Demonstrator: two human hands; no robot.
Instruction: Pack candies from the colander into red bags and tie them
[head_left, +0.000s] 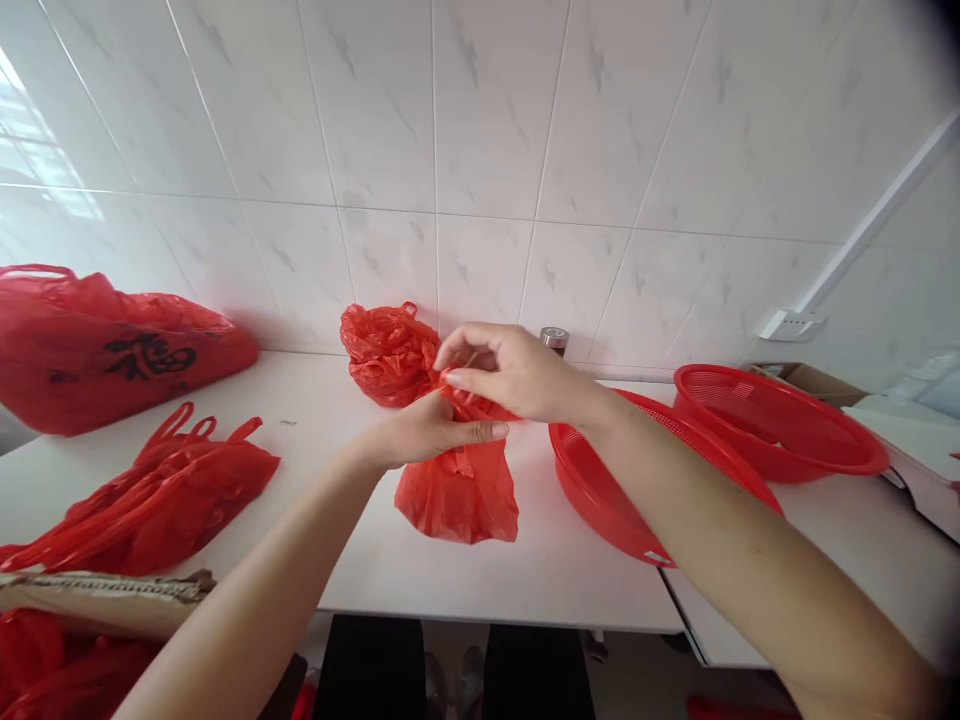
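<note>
A red plastic bag (pixel 465 500) hangs over the white table in front of me, its top gathered between my two hands. My left hand (pixel 427 430) grips the bag near its neck, thumb stretched across the front. With bent fingers my right hand (pixel 510 370) pinches the bag's upper part, just above the left one. Some of the fingertips are hidden behind the plastic. Behind the hands, a crumpled heap of red bags (pixel 390 350) rests against the tiled wall.
Two red plastic basins (pixel 630 520) (pixel 787 430) stand at the right. A metal-lidded jar (pixel 554 337) is by the wall. Leftward lie flat red bags (pixel 187 490) and a large printed red bag (pixel 112 350). A cardboard box (pixel 97 600) sits at the lower left.
</note>
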